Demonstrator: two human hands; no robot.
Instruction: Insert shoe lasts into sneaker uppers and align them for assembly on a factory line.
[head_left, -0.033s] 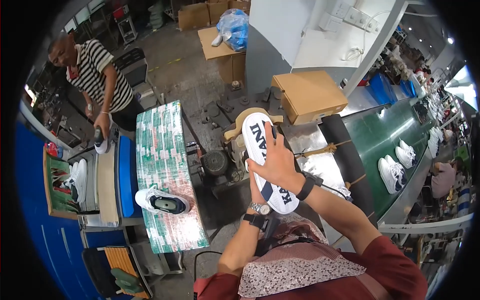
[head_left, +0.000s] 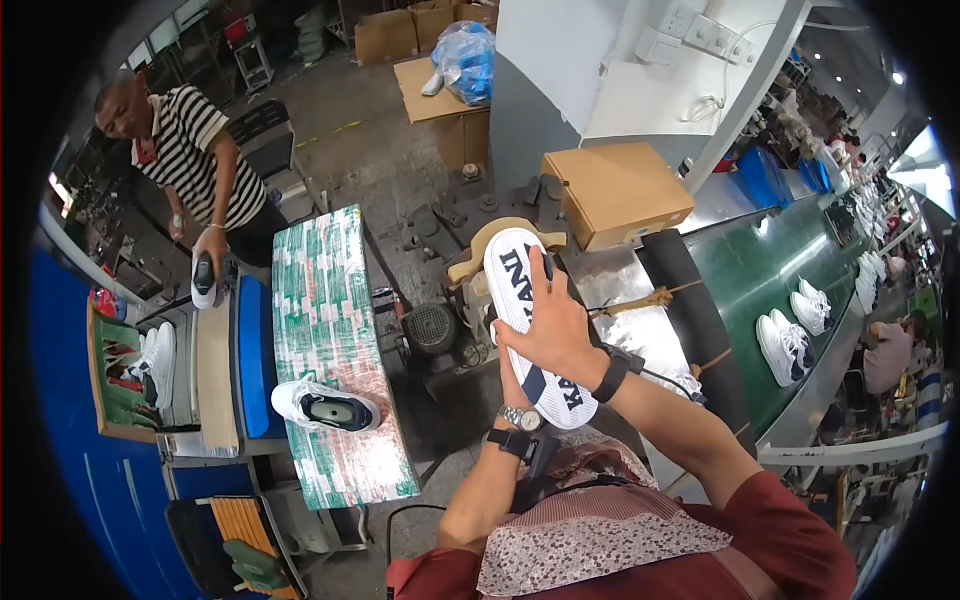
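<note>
A white sneaker [head_left: 520, 290] with dark lettering and navy patches on its sole is held sole up in front of me. My right hand [head_left: 552, 325] lies across the sole, thumb at its left edge and fingers wrapped over the far side. From below, my left hand [head_left: 510, 385] grips the same sneaker; its fingers are mostly hidden behind it. Just beyond the toe is a tan curved pad [head_left: 470, 262] on a dark machine. Another white sneaker [head_left: 325, 405] with a dark green insert rests on the taped, green-and-white bench [head_left: 335, 300] to my left.
A closed cardboard box [head_left: 620, 190] stands beyond the machine, with a motor [head_left: 430, 326] nearer on the left. At right, a green conveyor [head_left: 735, 290] carries several white shoes. A co-worker [head_left: 205, 150] stands far left, holding a shoe [head_left: 204, 282] over a blue-edged bench [head_left: 255, 355].
The co-worker's hand and shoe have shifted slightly, and that shoe now stands more upright. My hands and the sneaker in them look almost unchanged.
</note>
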